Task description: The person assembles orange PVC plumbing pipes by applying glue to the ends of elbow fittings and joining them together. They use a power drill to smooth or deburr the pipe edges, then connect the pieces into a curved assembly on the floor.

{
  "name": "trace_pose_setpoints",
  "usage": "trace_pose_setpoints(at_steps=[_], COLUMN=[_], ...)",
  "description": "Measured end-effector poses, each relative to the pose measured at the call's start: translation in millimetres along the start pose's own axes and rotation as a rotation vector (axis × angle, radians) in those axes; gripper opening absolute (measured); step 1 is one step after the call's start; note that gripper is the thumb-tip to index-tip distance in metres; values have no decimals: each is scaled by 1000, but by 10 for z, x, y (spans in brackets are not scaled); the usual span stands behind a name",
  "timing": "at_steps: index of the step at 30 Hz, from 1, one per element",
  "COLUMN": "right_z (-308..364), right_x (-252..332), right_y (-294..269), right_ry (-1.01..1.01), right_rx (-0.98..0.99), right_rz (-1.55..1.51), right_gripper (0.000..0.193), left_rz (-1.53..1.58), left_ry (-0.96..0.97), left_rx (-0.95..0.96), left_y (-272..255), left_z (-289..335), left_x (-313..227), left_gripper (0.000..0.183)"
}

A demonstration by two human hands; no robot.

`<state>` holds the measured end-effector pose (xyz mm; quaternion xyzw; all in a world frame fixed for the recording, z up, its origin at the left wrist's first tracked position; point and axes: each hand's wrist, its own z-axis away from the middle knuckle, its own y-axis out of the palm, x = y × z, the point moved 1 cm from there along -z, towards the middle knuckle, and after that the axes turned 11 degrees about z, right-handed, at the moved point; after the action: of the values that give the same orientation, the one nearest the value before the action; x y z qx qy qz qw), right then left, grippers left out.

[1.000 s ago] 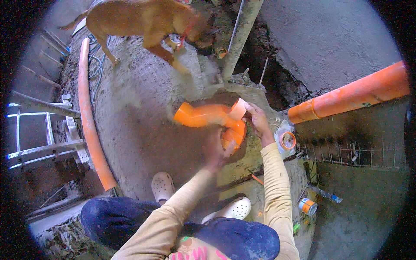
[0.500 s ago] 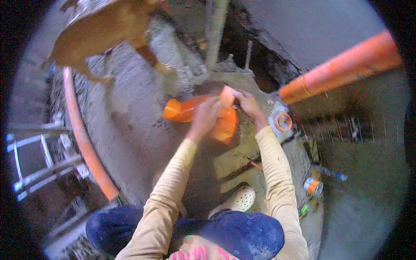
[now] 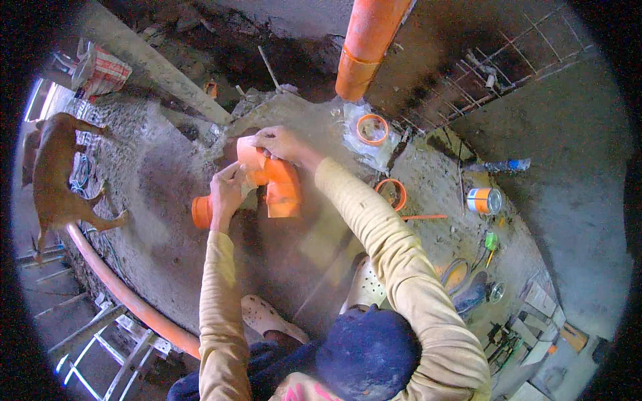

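Note:
An orange plastic pipe fitting (image 3: 283, 194) with several openings is in front of me above the grey floor. My left hand (image 3: 229, 194) is closed on its body, with the fingertips near the upper branch. My right hand (image 3: 284, 144) pinches the rim of that upper opening, fingers over the edge. One socket end sticks out left of my left hand, and another branch points down toward me. My fingers hide part of the fitting's middle, so I cannot tell whether it is one piece or several joined.
A long orange pipe (image 3: 368, 47) ends at the far side. Nearby are an orange ring-shaped opening (image 3: 372, 129) and a loose orange ring (image 3: 391, 195). An orange-and-white can (image 3: 484, 200) stands at right. A brown dog (image 3: 63, 174) is at left, beside a curved orange pipe (image 3: 127, 291).
My view has turned to the right. The fitting is turned and both hands have shifted on it. The dog now appears farther left.

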<state>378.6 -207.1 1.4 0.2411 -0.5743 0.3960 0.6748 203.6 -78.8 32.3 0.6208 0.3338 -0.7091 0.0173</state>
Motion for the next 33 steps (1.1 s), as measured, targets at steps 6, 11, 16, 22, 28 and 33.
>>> trace_pose_setpoints(at_steps=[6,11,16,22,28,33], right_z=[42,165,223,389,547,638], right_x=[25,-96,-311,-366,-238,-149], right_y=[-46,-139,-134,-129,-231,-283], right_ry=[-7,7,26,65,189,225], right_rx=[-27,-179,-239,-217,-115,-78], right_rz=[-8,-17,-34,30,55,9], right_gripper=[36,42,35,29,34,34], left_rz=[-9,-28,7,-147,-82,-142], left_ry=[12,-75,-75,43,78,138], left_rx=[-9,54,79,186,206,212], left_y=[-23,-51,-75,-179,-193,-185], left_z=[-38,-27,-52,-189,-344,-391], left_x=[-31,11,47,-50,-37,-24], left_gripper=[29,30,29,27,25,22])
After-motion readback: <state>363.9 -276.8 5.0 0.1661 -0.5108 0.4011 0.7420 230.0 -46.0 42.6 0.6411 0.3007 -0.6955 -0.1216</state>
